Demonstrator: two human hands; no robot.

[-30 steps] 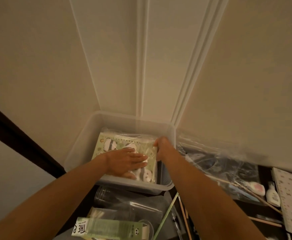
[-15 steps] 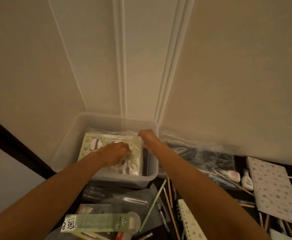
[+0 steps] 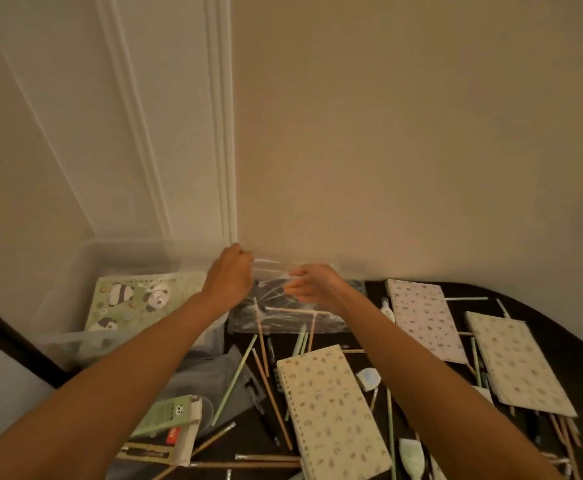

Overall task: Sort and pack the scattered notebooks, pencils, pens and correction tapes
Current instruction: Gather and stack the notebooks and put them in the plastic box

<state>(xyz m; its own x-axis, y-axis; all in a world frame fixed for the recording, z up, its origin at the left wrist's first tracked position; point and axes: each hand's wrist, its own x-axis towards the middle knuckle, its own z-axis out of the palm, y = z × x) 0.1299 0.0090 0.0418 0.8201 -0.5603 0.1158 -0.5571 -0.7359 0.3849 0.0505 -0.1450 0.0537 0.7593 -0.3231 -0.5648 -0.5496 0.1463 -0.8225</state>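
A green panda notebook [image 3: 134, 299] lies flat inside the clear plastic bin [image 3: 75, 337] at the left. My left hand [image 3: 229, 277] and my right hand [image 3: 312, 284] both pinch the top edge of a clear plastic bag [image 3: 290, 317] lying just right of the bin, against the wall. Three patterned spiral notebooks are on the dark table: one in front [image 3: 331, 410], a pinkish one [image 3: 425, 320] and one at the right [image 3: 518, 362]. Wooden and green pencils [image 3: 265, 362] lie scattered around them, and a correction tape [image 3: 369, 377] sits beside the front notebook.
A green panda-printed box [image 3: 168, 415] and a grey pouch [image 3: 220, 379] lie near the front left. A small white bottle [image 3: 387, 308] stands by the pinkish notebook. The wall runs close behind the bin and bag. The table's curved edge [image 3: 560, 327] is at the right.
Both hands left the panda notebook in the bin and moved right onto the clear plastic bag. The view swung right, showing more notebooks and pencils on the table.
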